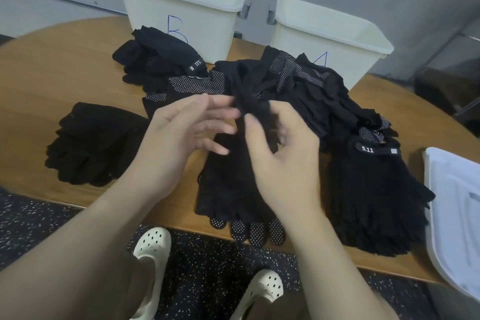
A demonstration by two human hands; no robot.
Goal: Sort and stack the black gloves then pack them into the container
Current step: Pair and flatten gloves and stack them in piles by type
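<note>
"B" marks the left bin [179, 5], "A" the right bin [330, 41], "5.11" a glove tag [374, 149].

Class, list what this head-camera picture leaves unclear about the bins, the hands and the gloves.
1. Head view: inside of bin B and bin A is hidden by their own front walls.
2. Letter on bin A is half covered by the unsorted glove heap.
3. Left hand and right hand are motion-blurred; their exact grip on the held glove is unclear.
4. White lid is cut off by the right edge.
</note>
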